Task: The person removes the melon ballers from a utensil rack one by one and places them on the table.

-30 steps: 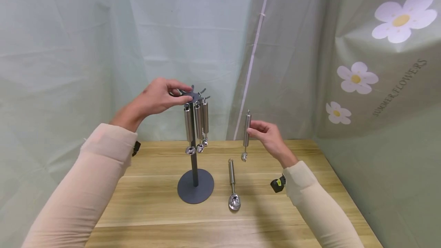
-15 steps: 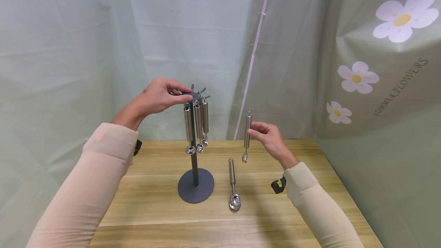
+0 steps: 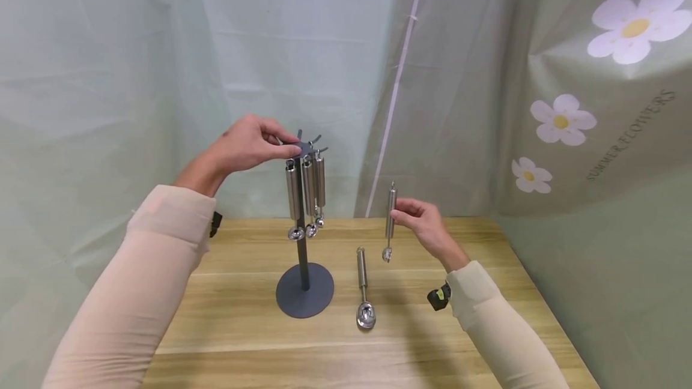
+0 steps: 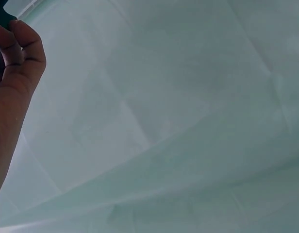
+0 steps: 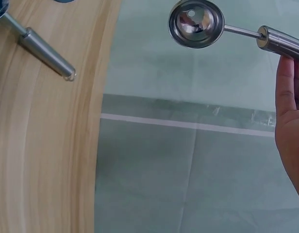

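A dark grey stand rises from the wooden table with three steel scoops hanging from its hooked top. My left hand pinches that top disc; in the left wrist view only the left hand's fingers show at the left edge. My right hand pinches the handle of a small steel scoop, held upright, bowl down, above the table and right of the stand. The right wrist view shows that small scoop's bowl. Another, larger scoop lies flat on the table between stand and right hand.
Pale green curtains hang close behind the table, and a flowered sheet closes the right side. The table's far edge runs just behind the stand. A wrist-worn camera sits under my right forearm.
My right hand has lowered slightly with the small scoop. My left hand stays on the stand's top, shifted a little up and left in view.
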